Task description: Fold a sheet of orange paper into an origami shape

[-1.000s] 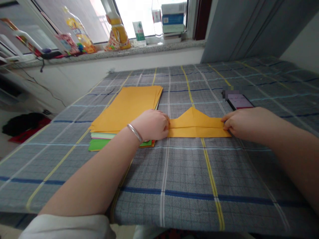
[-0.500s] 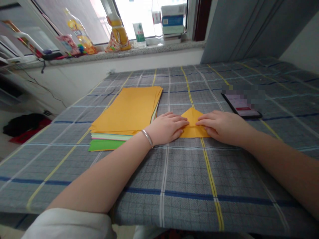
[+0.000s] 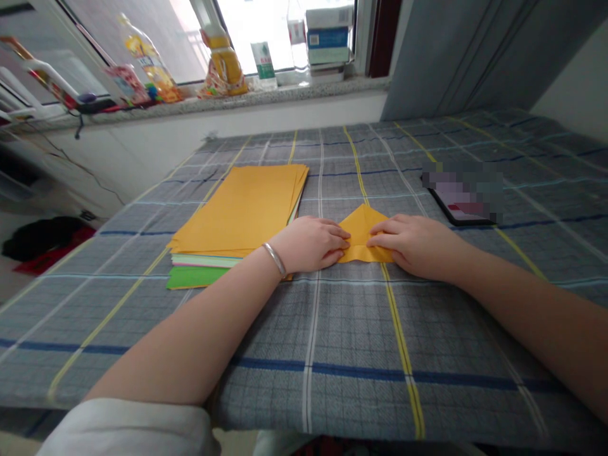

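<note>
A small piece of folded yellow-orange paper [image 3: 360, 223] lies on the tablecloth, its pointed top facing away from me and a creased band along its near edge. At its left corner my left hand [image 3: 316, 244], with a silver bangle on the wrist, holds the paper with fingers close together. My right hand [image 3: 413, 244] grips the right part, fingertips pressed on the crease near the middle and thumb at the lower edge. Fingers cover both side corners of the paper.
Left of my hands lies a stack of coloured paper [image 3: 247, 206], orange on top and green at the bottom. A phone [image 3: 458, 199] rests to the right on the checked tablecloth [image 3: 351, 329]. Bottles and boxes [image 3: 327, 38] line the windowsill behind.
My left hand has shifted slightly left, and the right fingertips have moved a little left along the crease. The paper's near band now looks bent and wavy instead of straight.
</note>
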The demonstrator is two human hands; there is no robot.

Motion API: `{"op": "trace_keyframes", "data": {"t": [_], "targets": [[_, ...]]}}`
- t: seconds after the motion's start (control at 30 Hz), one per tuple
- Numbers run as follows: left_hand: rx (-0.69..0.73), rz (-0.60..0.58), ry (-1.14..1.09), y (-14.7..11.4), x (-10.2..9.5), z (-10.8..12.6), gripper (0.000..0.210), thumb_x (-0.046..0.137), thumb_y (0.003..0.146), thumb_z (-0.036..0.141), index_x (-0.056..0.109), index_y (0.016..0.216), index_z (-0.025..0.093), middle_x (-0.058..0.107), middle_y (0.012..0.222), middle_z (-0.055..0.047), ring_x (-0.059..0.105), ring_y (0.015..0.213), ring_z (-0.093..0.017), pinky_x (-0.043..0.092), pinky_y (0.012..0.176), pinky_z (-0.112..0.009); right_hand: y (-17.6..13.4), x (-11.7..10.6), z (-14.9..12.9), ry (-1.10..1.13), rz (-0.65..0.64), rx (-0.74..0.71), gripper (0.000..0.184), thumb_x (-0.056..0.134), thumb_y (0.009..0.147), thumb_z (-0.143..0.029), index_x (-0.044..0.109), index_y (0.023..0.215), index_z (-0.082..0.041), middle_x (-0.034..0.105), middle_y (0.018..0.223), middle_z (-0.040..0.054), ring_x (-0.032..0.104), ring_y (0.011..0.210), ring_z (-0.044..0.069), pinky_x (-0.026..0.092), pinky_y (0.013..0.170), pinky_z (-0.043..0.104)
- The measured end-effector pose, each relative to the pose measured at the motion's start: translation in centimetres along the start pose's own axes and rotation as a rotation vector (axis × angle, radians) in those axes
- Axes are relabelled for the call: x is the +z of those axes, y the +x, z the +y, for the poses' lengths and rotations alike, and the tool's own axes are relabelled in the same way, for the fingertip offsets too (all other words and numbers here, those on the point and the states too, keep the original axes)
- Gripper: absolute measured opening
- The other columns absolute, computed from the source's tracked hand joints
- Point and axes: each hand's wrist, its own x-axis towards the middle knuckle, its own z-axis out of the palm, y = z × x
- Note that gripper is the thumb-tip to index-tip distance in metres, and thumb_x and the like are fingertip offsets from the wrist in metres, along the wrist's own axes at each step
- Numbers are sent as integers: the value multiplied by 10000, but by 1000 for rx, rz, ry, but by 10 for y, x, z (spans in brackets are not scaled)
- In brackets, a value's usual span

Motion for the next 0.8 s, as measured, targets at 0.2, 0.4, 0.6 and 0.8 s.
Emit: {"op": "trace_keyframes", "data": {"t": [0.2,0.4,0.6,0.8], "targets": [[-24,-35,31,-8,-9,-7,317,527,960,294,720,1209,264,706,1295,-8,663,1143,-210,492,1008,-345,-2,1,1,12,2,8,346,506,913,-105,757,1113,-231,731,1216,83,653,1040,259,500,854,390],[-34,-48,50,-10,-12,-11,274,552,933,273,750,1124,275,730,1213,-4,668,1069,-198,484,950,-322,-2,0,0,12,0,2,355,518,900,-92,753,1129,-226,731,1221,86,661,1039,268,515,861,408],[-52,-68,90,-13,-18,-13,222,566,912,254,785,948,264,758,1074,4,676,933,-187,483,846,-315,-3,4,4,16,14,-15,360,529,885,-84,749,1135,-221,731,1221,80,662,1047,274,529,885,421],[-56,-54,71,-15,-18,-18,194,586,875,226,775,836,244,771,991,4,666,866,-160,471,813,-277,-3,5,5,28,11,-15,366,512,903,-101,745,1156,-226,725,1237,82,658,1063,288,531,895,441]]}}
